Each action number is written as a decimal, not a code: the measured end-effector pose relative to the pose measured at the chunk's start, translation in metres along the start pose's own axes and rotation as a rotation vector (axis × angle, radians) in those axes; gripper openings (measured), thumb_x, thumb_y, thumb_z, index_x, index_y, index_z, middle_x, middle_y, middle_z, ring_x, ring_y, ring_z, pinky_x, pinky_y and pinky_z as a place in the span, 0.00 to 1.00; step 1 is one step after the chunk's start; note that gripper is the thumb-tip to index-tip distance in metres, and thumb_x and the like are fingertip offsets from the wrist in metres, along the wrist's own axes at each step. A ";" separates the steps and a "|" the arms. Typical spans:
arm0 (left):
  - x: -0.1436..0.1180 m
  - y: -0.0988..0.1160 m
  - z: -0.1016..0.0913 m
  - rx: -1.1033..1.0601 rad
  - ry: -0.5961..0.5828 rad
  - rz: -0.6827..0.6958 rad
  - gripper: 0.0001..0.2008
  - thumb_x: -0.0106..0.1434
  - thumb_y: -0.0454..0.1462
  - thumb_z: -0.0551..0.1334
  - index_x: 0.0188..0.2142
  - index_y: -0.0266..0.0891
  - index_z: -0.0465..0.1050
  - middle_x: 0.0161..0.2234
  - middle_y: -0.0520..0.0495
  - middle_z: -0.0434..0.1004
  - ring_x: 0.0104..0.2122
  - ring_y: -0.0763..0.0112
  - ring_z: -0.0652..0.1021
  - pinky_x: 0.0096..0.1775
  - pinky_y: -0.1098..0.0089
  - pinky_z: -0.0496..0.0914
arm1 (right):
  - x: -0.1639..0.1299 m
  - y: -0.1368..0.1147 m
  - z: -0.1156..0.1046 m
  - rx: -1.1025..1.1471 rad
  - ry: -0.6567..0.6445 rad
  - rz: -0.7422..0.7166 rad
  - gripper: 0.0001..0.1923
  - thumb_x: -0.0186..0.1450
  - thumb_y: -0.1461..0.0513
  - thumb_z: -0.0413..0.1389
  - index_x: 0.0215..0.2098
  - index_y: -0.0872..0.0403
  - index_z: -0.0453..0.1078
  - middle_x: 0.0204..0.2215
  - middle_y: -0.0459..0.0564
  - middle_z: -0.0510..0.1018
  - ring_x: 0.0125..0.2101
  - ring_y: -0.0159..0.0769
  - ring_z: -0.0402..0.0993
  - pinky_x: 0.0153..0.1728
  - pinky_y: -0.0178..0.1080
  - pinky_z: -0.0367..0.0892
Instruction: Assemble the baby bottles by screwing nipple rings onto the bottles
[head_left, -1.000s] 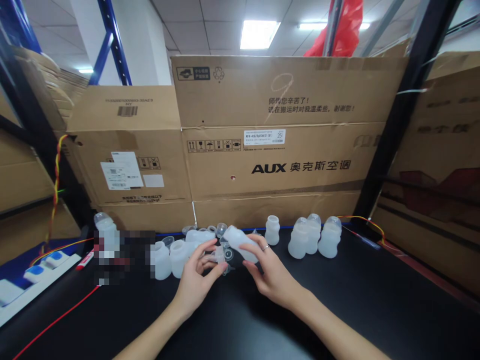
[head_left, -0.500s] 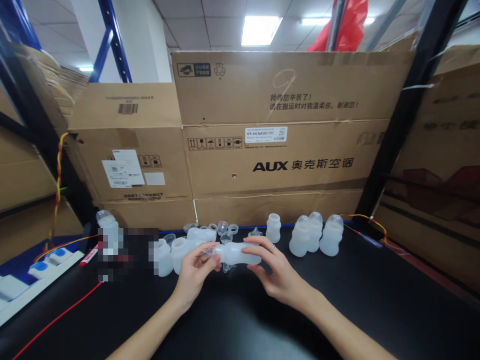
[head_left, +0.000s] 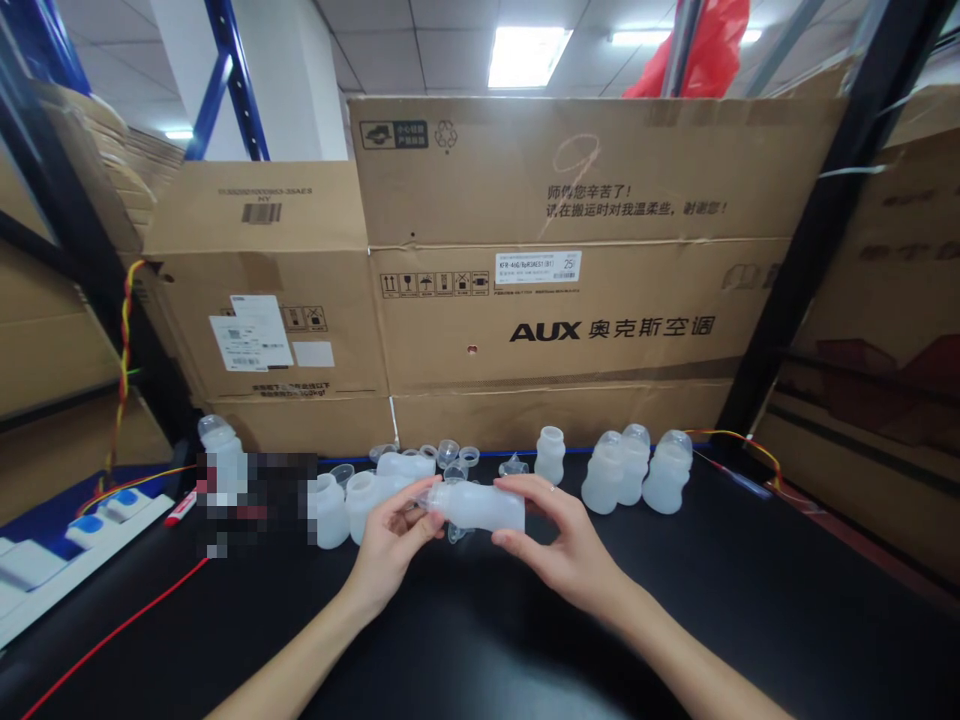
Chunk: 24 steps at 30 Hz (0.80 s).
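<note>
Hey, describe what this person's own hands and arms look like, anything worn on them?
Both forearms are bare, with no sleeves, gloves or watch in view. The right hand wears a thin, pale ring on one finger. The left hand shows no ring or band. Fingernails look short and unpainted.

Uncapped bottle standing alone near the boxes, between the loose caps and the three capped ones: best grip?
Take the lone bottle at its narrowed waist, coming from the front. It stands upright, apart from the caps and the capped bottles, and the cardboard boxes block the back.
</note>
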<state>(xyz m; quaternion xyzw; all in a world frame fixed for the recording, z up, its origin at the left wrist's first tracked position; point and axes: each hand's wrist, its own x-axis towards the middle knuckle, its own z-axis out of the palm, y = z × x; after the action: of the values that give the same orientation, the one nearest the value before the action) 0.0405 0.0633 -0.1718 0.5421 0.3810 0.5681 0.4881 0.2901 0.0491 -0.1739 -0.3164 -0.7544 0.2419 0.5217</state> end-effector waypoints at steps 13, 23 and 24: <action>0.001 -0.002 -0.003 -0.010 -0.071 -0.088 0.26 0.56 0.52 0.75 0.46 0.35 0.83 0.28 0.47 0.84 0.23 0.70 0.79 0.35 0.70 0.73 | -0.004 0.002 0.007 -0.118 -0.030 -0.191 0.18 0.69 0.65 0.63 0.56 0.47 0.73 0.59 0.53 0.73 0.59 0.41 0.72 0.62 0.44 0.71; -0.002 -0.012 0.003 0.063 -0.119 -0.206 0.31 0.64 0.60 0.63 0.19 0.35 0.74 0.12 0.51 0.69 0.16 0.74 0.73 0.25 0.75 0.68 | -0.006 -0.012 0.010 -0.258 -0.109 -0.488 0.25 0.65 0.80 0.47 0.49 0.50 0.72 0.55 0.49 0.76 0.67 0.38 0.64 0.70 0.48 0.63; -0.003 -0.014 0.004 0.070 -0.121 -0.219 0.32 0.64 0.60 0.63 0.19 0.36 0.73 0.11 0.52 0.66 0.14 0.75 0.71 0.24 0.76 0.67 | -0.006 -0.013 0.010 -0.254 -0.122 -0.494 0.26 0.65 0.80 0.46 0.49 0.50 0.72 0.55 0.49 0.77 0.67 0.38 0.64 0.71 0.49 0.62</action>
<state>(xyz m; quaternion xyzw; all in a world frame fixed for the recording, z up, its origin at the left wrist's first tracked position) 0.0463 0.0630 -0.1853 0.5475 0.4273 0.4639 0.5500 0.2795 0.0351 -0.1719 -0.1707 -0.8629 0.0295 0.4747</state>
